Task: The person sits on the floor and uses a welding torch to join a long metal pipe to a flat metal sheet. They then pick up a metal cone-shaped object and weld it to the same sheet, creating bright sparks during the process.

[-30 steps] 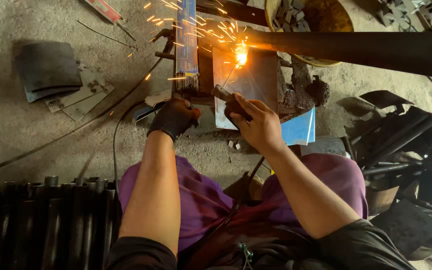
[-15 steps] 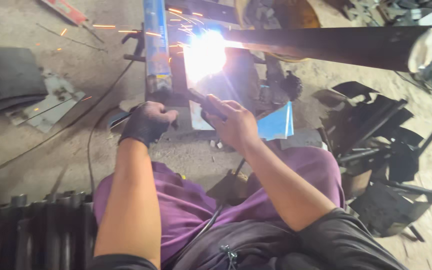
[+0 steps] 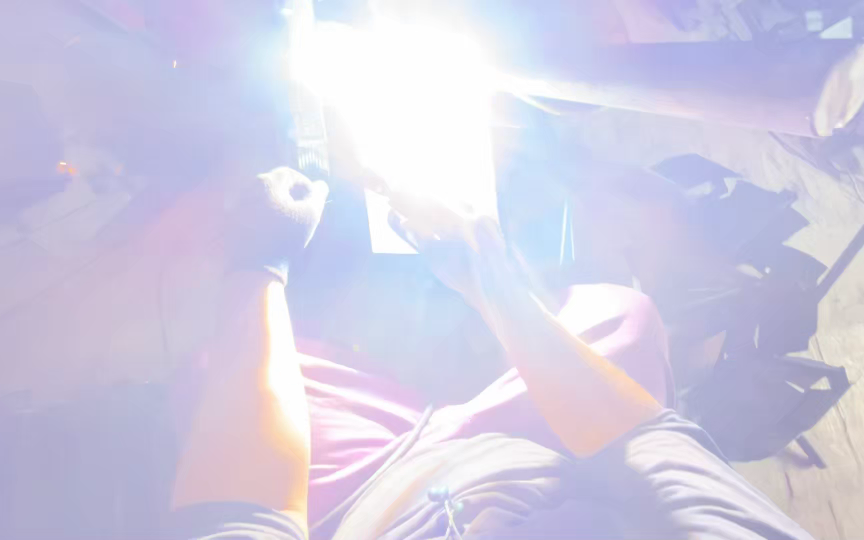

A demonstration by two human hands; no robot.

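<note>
Blazing white glare (image 3: 407, 100) sits just beyond both hands. Gloved left hand (image 3: 277, 215) looks curled; right hand (image 3: 447, 240) is washed out, so I cannot tell its fingers' grip. Dark pipe (image 3: 712, 85) lies beyond.

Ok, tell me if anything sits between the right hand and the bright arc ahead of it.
Nothing visible does. The right hand reaches straight toward the arc glare, which washes out whatever lies between them. The gloved left hand sits off to the side, and the long pipe lies beyond.
</note>
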